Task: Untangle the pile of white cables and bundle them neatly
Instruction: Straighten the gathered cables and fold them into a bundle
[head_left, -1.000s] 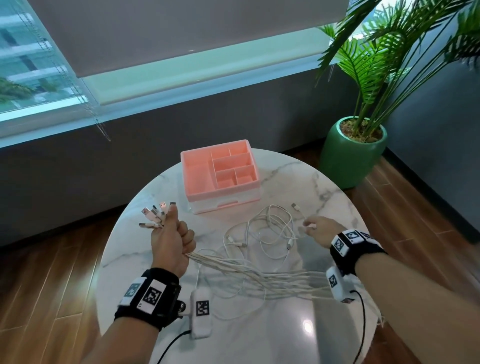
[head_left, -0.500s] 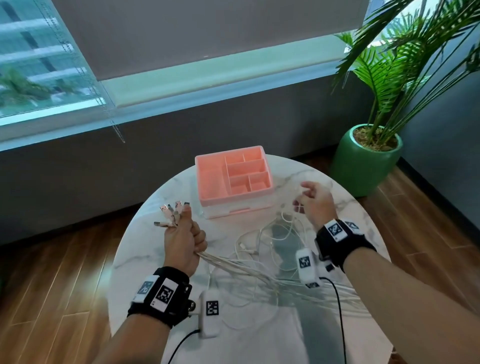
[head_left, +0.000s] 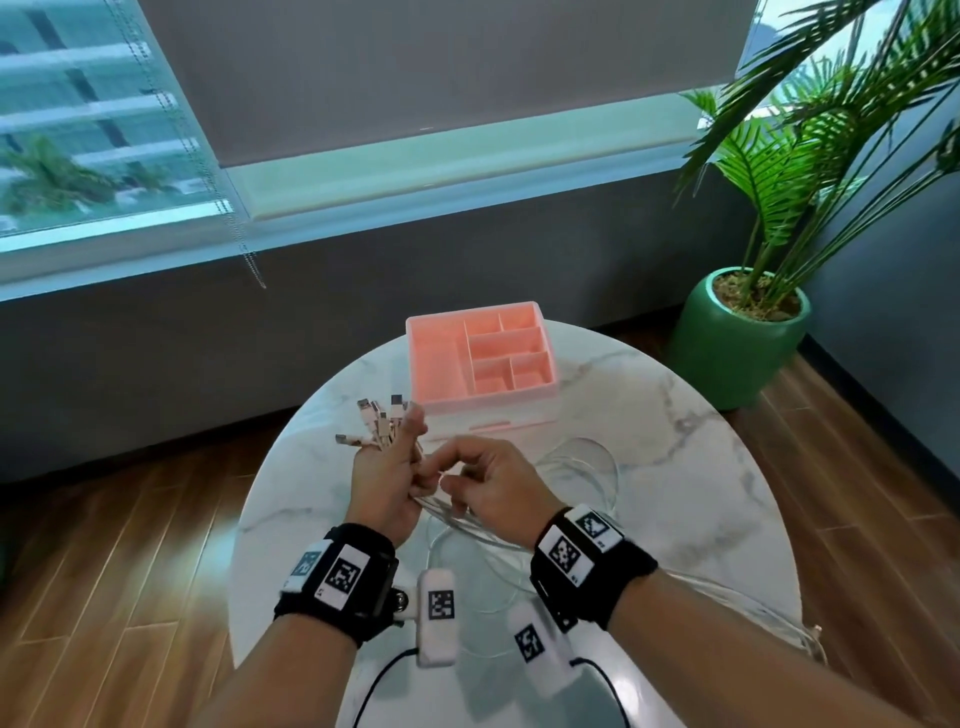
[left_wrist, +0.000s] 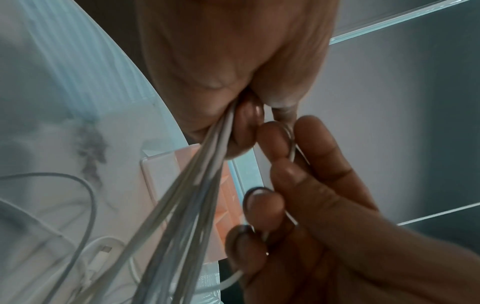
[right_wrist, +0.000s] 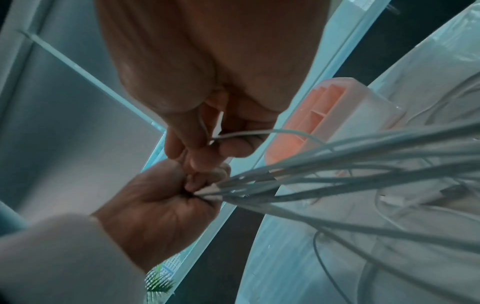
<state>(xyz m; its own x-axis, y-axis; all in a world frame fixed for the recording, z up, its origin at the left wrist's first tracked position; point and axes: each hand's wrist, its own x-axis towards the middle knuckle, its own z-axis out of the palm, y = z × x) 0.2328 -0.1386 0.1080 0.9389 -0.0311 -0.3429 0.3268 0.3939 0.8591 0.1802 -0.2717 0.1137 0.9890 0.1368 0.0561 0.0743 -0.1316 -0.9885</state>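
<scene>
- Just in front of the pink organiser box (head_left: 480, 358), above the round marble table (head_left: 701, 467), both hands meet over the white cables (head_left: 467, 525).
- Left hand (head_left: 384, 483) is closed in a fist round a gathered bunch of those cables; their plug ends (head_left: 376, 423) fan out above the fist, toward the box's left front corner.
- From under the fist the strands run as one tight sheaf (left_wrist: 187, 195) down toward the near side of the table, away from the box.
- Right hand (head_left: 493, 483) sits touching the left one on the side nearer the box's middle, fingers curled, pinching a single thin cable (right_wrist: 249, 132) between thumb and fingertips (left_wrist: 275, 139).
- That single strand arcs off toward the box in the right wrist view.
- Loose loops of cable (head_left: 587, 467) lie on the marble to the right of the hands, in front of the box; more slack trails to the table's near right edge.
- Right of the box, off the table, a palm stands in a green pot (head_left: 737, 343) on the wooden floor.
</scene>
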